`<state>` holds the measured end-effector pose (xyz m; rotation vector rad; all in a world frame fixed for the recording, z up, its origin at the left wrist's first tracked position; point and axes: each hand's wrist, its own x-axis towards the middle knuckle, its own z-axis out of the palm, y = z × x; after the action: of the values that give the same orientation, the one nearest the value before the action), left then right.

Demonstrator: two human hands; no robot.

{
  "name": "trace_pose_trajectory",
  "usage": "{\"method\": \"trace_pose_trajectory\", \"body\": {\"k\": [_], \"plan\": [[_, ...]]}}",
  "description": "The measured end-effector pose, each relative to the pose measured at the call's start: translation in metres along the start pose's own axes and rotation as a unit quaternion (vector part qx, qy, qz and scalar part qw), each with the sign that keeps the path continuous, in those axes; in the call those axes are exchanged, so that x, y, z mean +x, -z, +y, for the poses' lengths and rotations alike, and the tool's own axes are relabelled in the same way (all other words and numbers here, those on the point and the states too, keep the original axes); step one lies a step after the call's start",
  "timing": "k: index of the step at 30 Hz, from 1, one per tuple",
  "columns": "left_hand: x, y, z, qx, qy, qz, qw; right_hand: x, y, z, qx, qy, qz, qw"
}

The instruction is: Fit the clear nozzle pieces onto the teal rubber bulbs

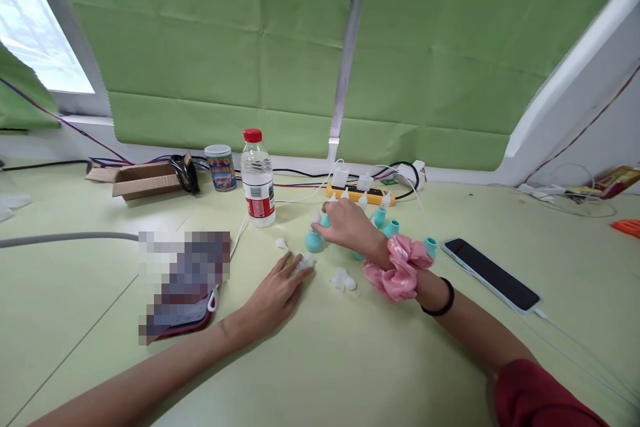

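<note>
My left hand lies palm down on the table, fingers spread, its fingertips on a few small translucent white pieces. My right hand reaches over a group of small teal squeeze bulbs. Its thumb and curled fingers close around one teal bulb, which is mostly hidden. Just left of that thumb stands another teal bulb with a clear tip upright on top. Several bulbs carry such tips, while others show an open neck. Between my hands sits a small pile of translucent tips, and a single one lies beyond my left fingers.
Behind the bulbs is a yellow power strip with white chargers and cables. A red-capped water bottle, a can and an open cardboard box stand left. Phones flank my arms: one pixelated, one charging.
</note>
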<state>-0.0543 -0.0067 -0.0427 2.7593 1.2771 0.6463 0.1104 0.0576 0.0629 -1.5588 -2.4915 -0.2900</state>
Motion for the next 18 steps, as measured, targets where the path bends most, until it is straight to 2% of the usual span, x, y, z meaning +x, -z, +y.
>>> {"method": "trace_pose_trajectory", "body": {"k": [2, 4, 6, 8, 10, 14, 18], "plan": [[0.0, 0.004, 0.003, -0.016, -0.013, -0.013, 1.0, -0.01, 0.007, 0.001, -0.006, -0.001, 0.016, 1.0], [0.001, 0.007, 0.006, -0.017, -0.008, -0.017, 1.0, -0.024, 0.012, 0.003, 0.008, 0.032, 0.032, 0.999], [0.003, 0.009, 0.006, -0.004, 0.019, -0.004, 1.0, -0.041, 0.012, 0.005, 0.047, 0.121, 0.019, 0.991], [0.007, 0.008, 0.004, 0.02, 0.056, 0.017, 0.998, -0.059, 0.004, 0.008, 0.087, 0.225, -0.019, 0.97], [0.01, 0.005, 0.0, 0.041, 0.092, 0.026, 0.995, -0.075, -0.01, 0.01, 0.1, 0.276, -0.053, 0.954], [0.013, -0.002, -0.007, 0.041, 0.098, 0.0, 0.994, -0.091, -0.046, 0.011, 0.106, 0.252, -0.06, 0.96], [0.011, -0.002, -0.003, 0.014, 0.068, -0.005, 0.998, -0.088, -0.069, 0.009, 0.179, 0.249, -0.015, 0.952]]}}
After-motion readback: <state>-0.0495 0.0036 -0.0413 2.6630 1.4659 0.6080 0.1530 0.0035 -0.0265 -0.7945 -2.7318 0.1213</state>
